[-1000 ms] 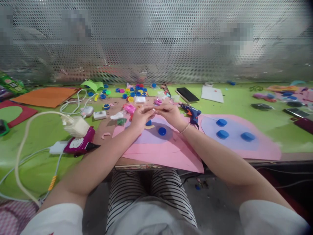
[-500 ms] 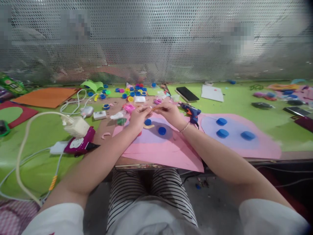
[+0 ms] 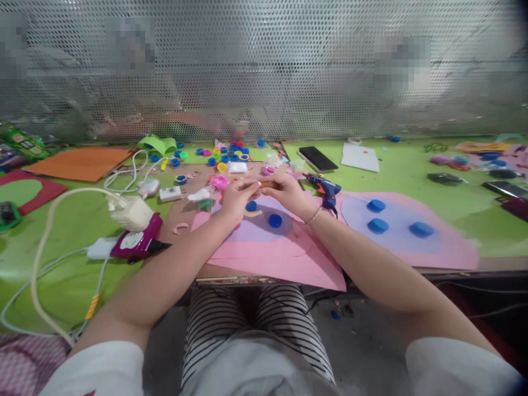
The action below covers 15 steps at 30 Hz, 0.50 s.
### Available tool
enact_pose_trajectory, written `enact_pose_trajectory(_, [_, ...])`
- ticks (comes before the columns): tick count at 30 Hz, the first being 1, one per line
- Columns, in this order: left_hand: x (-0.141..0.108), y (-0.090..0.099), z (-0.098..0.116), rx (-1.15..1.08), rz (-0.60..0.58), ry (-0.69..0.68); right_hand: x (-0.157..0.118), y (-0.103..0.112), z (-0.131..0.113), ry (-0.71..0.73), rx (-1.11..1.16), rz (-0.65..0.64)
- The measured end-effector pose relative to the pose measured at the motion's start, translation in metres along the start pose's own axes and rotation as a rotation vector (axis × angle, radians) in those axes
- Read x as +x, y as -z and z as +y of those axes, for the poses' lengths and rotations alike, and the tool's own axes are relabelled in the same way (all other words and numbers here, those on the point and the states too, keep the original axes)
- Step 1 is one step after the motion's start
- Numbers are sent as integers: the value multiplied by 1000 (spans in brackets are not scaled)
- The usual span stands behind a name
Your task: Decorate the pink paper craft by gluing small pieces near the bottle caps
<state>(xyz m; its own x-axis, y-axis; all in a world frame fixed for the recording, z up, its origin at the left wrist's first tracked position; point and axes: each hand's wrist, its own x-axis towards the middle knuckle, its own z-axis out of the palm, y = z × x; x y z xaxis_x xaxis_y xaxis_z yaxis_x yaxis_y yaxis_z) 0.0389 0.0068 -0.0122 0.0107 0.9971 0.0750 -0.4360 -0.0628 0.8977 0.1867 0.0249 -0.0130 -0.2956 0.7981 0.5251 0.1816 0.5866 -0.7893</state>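
My left hand (image 3: 238, 199) and my right hand (image 3: 287, 193) meet above the pink and lilac paper piece (image 3: 268, 247). Between their closed fingertips is a thin orange-brown strip (image 3: 268, 185), mostly covered by the fingers; its material is too small to tell. Just below them, a blue bottle cap (image 3: 251, 206) and another blue cap (image 3: 275, 221) rest on the lilac part. A pale curved strip (image 3: 252, 214) lies beside the first cap. Something red shows partly from under my left wrist.
At right are a blue glue gun (image 3: 328, 192), a black phone (image 3: 317, 158) and a second pink and lilac paper (image 3: 454, 250) bearing blue caps. Loose bottle caps (image 3: 223, 157) lie at the back. A purple power strip (image 3: 138, 239) with cords stands left. A perforated metal screen (image 3: 264, 71) rises behind.
My right fingers have curled in closer around the orange-brown strip, and both hands stay together over the paper. The whole view has shifted slightly.
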Motion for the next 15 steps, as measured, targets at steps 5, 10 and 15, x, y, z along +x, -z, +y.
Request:
enact_pose_trajectory(5, [-2, 0, 1, 41, -27, 25, -1, 0, -1, 47, -106, 40])
enact_pose_trajectory(10, [-3, -1, 2, 37, -17, 45, -2, 1, -3, 61, -143, 62])
enact_pose_trajectory(15, [-2, -1, 2, 28, -6, 50, -1, -1, -2, 40, -116, 45])
